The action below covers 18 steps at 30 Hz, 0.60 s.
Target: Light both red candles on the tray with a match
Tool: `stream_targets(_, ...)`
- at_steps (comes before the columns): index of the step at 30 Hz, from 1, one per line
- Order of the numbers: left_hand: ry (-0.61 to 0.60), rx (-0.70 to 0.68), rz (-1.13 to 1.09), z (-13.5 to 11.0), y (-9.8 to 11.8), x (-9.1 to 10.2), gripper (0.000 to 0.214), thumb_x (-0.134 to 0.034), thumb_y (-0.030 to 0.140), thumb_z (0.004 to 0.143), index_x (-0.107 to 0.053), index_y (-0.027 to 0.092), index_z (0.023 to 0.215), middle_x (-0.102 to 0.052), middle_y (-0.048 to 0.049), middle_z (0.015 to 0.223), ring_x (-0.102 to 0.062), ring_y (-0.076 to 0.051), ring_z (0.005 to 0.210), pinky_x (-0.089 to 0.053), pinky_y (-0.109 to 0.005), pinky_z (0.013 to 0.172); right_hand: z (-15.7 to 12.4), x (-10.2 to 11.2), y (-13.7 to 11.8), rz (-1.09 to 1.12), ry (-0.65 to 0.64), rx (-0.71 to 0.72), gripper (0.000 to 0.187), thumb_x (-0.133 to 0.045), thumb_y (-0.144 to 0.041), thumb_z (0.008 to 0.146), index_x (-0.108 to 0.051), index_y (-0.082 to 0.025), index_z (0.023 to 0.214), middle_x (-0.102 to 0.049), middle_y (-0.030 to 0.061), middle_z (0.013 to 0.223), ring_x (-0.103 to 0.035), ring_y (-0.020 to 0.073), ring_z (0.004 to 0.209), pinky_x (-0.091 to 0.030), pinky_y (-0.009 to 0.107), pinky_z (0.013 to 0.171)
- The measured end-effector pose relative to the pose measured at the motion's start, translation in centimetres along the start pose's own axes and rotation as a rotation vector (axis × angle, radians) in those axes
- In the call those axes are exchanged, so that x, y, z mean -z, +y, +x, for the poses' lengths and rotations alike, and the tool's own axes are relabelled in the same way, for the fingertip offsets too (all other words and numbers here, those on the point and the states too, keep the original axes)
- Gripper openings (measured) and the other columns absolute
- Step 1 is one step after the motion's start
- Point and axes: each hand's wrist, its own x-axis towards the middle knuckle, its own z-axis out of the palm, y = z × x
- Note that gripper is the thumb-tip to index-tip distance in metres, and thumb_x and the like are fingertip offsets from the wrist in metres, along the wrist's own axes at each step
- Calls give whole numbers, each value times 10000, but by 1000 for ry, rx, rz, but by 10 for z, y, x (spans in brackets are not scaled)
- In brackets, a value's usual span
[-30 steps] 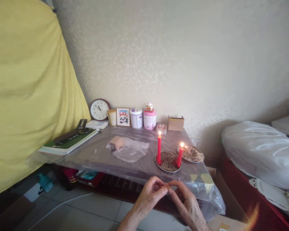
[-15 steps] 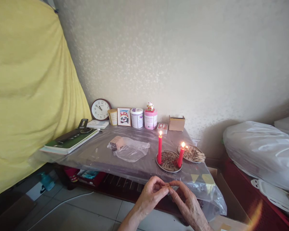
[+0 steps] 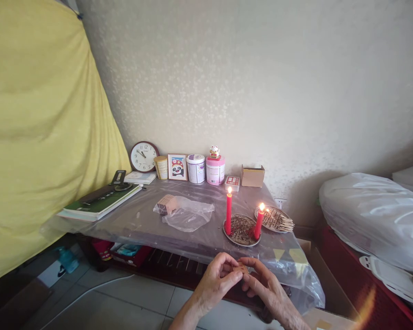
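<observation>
Two bare hands meet just off the front edge of the table (image 3: 99,228), over the plastic sheet (image 3: 296,282) draped across it. The left hand (image 3: 215,285) and right hand (image 3: 266,288) pinch one small tan piece (image 3: 240,268) between them: the left fingers (image 3: 227,261) are together on it, while the right thumb and forefinger close on it from the other side, the remaining right fingers apart.

Two lit red candles stand nearest the hands: one upright candle (image 3: 229,213) and one leaning candle (image 3: 259,222). Two round metal plates sit beside them, a speckled-grain plate (image 3: 241,245) and a plate of wooden sticks (image 3: 278,230). Along the back edge are one wall clock (image 3: 144,156), one framed panda picture (image 3: 177,167), two lidded tins (image 3: 196,168) (image 3: 215,172) and one cardboard box (image 3: 252,176).

Compared with the earlier frame, the right hand sits slightly lower and farther right, its lower fingers more open; the tan piece remains pinched.
</observation>
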Motion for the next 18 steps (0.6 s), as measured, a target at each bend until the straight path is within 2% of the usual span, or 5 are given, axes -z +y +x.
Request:
stream_targets(4, 8, -11, 37, 1, 0, 0, 183, -645, 301, 754, -565, 165, 846, -676, -49, 818, -620, -190, 807, -452, -295, 736, -1, 0, -4, 7, -3, -52, 533, -599, -557, 747, -528, -170, 1107, -608, -9, 653, -583, 167, 648, -476, 276, 618)
stream_targets(18, 17, -29, 83, -1, 4, -1, 143, -621, 262, 766, -571, 164, 856, -677, -51, 829, -625, -194, 812, -460, -306, 755, -3, -1, -8, -41, -12, -32, 533, -569, -561, 768, -503, -169, 1123, -607, -4, 677, -569, 175, 669, -471, 306, 658)
